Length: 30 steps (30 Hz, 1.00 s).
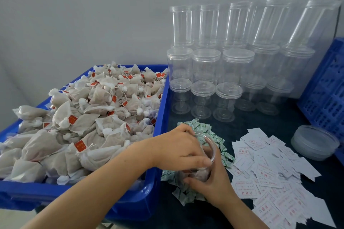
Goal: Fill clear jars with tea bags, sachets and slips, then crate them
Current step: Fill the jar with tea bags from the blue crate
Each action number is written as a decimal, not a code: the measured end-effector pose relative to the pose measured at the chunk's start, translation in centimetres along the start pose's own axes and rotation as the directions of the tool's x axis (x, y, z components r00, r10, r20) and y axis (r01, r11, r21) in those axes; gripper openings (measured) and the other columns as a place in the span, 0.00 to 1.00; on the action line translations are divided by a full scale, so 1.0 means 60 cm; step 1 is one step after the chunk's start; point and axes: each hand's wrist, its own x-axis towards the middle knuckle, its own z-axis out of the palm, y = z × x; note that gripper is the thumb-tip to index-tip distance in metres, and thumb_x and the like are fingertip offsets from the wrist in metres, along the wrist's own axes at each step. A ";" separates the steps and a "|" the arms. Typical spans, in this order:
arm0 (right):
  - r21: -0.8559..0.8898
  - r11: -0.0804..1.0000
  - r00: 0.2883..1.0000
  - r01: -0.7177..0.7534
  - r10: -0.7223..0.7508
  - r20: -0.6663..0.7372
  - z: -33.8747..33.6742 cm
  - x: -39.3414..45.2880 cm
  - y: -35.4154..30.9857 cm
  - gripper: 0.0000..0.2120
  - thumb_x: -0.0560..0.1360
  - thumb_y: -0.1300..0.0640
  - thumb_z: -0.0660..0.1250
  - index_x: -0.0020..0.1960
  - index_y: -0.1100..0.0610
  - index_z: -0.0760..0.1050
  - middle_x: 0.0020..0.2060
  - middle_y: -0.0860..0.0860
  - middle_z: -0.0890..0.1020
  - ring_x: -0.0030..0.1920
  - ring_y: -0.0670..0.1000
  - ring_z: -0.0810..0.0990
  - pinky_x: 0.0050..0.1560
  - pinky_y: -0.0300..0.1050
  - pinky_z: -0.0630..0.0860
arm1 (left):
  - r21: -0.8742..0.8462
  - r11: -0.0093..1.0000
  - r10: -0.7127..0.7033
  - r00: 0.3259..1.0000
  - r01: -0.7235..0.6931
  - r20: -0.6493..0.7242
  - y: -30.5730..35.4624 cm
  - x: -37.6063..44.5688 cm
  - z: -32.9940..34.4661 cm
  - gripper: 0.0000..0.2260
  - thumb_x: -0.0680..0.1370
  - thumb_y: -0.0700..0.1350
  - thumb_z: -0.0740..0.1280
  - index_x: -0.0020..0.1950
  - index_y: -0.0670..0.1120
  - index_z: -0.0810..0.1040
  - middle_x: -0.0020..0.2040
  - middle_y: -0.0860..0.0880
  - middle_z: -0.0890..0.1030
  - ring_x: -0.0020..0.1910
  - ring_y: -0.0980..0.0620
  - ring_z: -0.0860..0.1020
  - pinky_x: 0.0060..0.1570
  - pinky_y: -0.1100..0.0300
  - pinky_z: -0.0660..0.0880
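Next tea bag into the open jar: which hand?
Left hand: at the clear plastic jar's mouth, beside the blue tub of tea bags. Right hand grips the jar.

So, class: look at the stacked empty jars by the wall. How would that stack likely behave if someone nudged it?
The stacked jars look thin, clear and empty, so probably light and easily shoved. They stand tall in tiers, so the upper ones seem apt to topple. Being round, a fallen jar would likely roll across the table.
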 end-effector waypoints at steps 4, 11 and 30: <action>-0.019 1.000 1.000 -0.015 0.015 -0.005 -0.002 -0.001 0.000 0.54 0.56 0.34 0.81 0.72 0.25 0.51 0.64 0.36 0.71 0.65 0.42 0.77 0.59 0.42 0.79 | 0.089 0.995 0.039 0.995 -0.047 0.089 0.005 -0.001 0.002 0.23 0.80 0.63 0.44 0.38 0.51 0.70 0.37 0.55 0.77 0.38 0.61 0.70 0.72 0.58 0.43; -0.025 0.997 0.996 -0.075 0.074 -0.042 0.012 0.006 -0.010 0.52 0.53 0.19 0.69 0.71 0.40 0.61 0.60 0.39 0.76 0.60 0.36 0.78 0.53 0.32 0.77 | 0.312 0.949 -0.059 0.955 -0.036 0.290 0.013 0.008 0.008 0.37 0.76 0.67 0.35 0.44 0.47 0.79 0.42 0.52 0.82 0.47 0.60 0.76 0.73 0.56 0.39; -0.032 0.997 0.997 0.070 -0.071 -0.032 0.002 0.000 -0.024 0.49 0.62 0.40 0.82 0.76 0.38 0.59 0.66 0.42 0.77 0.65 0.44 0.78 0.58 0.37 0.77 | -0.519 0.839 -0.339 0.904 0.166 -0.259 -0.030 0.003 -0.035 0.12 0.77 0.57 0.63 0.47 0.53 0.82 0.42 0.51 0.82 0.41 0.53 0.79 0.43 0.61 0.77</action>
